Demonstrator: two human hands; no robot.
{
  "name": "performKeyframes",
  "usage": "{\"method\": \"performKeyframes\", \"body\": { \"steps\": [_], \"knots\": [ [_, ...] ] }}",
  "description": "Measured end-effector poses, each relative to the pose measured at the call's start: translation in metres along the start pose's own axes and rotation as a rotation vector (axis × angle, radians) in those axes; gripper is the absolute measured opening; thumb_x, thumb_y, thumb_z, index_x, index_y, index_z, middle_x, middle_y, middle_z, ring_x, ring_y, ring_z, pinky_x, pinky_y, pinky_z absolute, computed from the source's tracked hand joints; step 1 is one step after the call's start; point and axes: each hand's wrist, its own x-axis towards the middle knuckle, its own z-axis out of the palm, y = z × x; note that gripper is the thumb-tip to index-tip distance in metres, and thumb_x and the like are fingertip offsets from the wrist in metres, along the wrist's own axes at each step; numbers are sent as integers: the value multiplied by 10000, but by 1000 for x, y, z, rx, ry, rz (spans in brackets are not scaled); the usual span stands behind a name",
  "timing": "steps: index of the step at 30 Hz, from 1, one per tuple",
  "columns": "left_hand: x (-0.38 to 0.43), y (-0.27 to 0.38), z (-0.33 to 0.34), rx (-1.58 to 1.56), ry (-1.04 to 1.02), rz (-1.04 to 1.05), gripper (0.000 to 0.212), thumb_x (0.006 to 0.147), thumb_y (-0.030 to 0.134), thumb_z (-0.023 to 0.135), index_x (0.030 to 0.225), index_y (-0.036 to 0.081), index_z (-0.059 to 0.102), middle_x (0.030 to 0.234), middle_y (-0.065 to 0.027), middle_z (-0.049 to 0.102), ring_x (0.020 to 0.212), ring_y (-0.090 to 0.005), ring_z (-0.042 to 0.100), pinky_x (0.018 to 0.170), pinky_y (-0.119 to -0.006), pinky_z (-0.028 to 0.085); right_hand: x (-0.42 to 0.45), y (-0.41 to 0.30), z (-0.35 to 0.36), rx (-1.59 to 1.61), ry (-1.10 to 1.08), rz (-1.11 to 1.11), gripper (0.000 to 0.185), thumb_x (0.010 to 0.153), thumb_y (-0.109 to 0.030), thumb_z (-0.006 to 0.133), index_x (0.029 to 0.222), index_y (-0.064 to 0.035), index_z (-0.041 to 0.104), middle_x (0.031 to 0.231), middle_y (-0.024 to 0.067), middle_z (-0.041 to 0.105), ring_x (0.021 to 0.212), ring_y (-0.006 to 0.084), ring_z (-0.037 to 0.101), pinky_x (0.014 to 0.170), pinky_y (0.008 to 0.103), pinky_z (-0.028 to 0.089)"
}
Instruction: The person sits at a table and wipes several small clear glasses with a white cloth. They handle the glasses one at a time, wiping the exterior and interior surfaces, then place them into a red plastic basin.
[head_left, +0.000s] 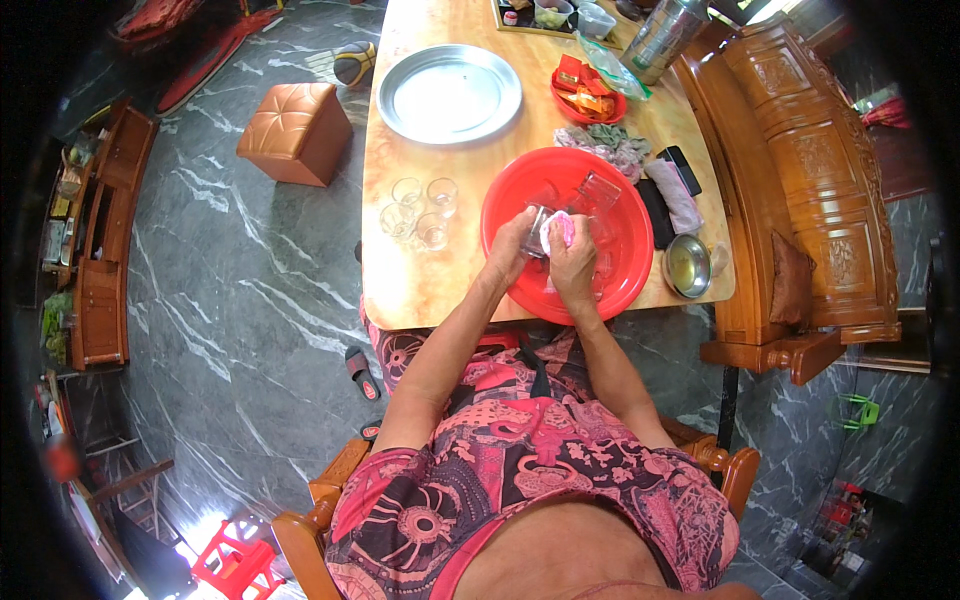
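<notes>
Over a red plastic basin (499, 195), my left hand (512, 244) grips a clear drinking glass (533, 232). My right hand (573, 259) holds a pink and white cloth (558, 231) against the mouth of that glass. Inside the basin lie more clear glasses, one tipped on its side (599, 189) near the far wall; the hands partly hide the others. To the left, several clear glasses (407, 193) stand grouped on the marbled tabletop (420, 289).
A round metal tray (450, 94) lies beyond the glasses. Behind the basin are crumpled cloths (604, 146) and a red bowl of packets (587, 94). At right sit a folded towel (673, 196), a dark phone (680, 169) and a steel bowl (687, 266). A wooden bench (810, 165) flanks the table.
</notes>
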Motion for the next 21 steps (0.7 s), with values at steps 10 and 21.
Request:
{"method": "performKeyframes", "body": {
  "steps": [10, 21],
  "knots": [
    [-4, 3, 1, 17, 20, 61, 294, 920, 351, 565, 1021, 76, 585, 897, -45, 640, 832, -154, 617, 735, -299, 518, -29, -27, -7, 23, -127, -58, 227, 866, -169, 601, 957, 0, 480, 902, 224, 538, 857, 416, 550, 724, 479, 440],
    [0, 5, 9, 59, 85, 108, 252, 958, 282, 529, 962, 34, 570, 821, -45, 606, 709, -128, 592, 624, -268, 496, -24, -26, -7, -117, -167, -178, 234, 834, -149, 635, 956, -20, 484, 868, 182, 518, 795, 390, 568, 656, 465, 469]
  ]
}}
